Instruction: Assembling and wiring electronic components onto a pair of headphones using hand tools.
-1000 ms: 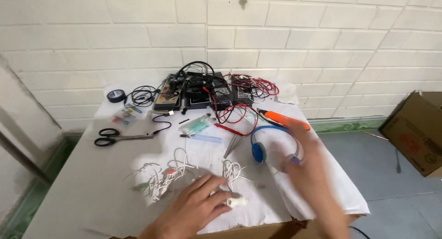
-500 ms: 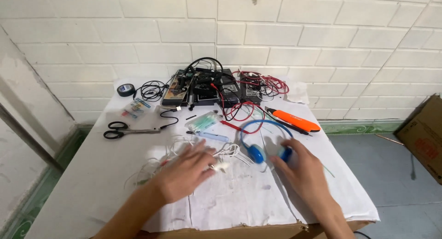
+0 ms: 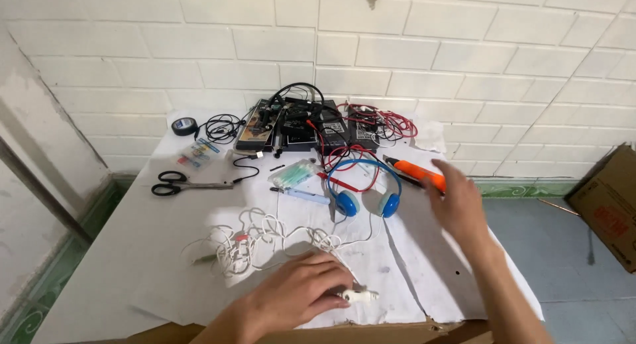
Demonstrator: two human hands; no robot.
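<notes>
My left hand (image 3: 301,292) lies low on the white paper cover (image 3: 424,278) near the table's front edge. Its fingertips touch a small white plug (image 3: 360,295) at the end of a tangled white cable (image 3: 255,241). My right hand (image 3: 457,203) hovers with fingers spread and holds nothing. It is just right of the blue headphones (image 3: 366,197), which lie flat on the paper. An orange hand tool (image 3: 419,174) lies right behind that hand.
Black scissors (image 3: 180,183) and a black tape roll (image 3: 184,126) lie at the left. Circuit boards with black and red wires (image 3: 311,122) are piled by the brick wall. A clear packet of swabs (image 3: 291,173) lies mid-table. A cardboard box (image 3: 606,201) stands on the floor at the right.
My right hand has let go of the blue headphones and moved off to the right. My left hand has drawn back toward the front edge, beside the white plug.
</notes>
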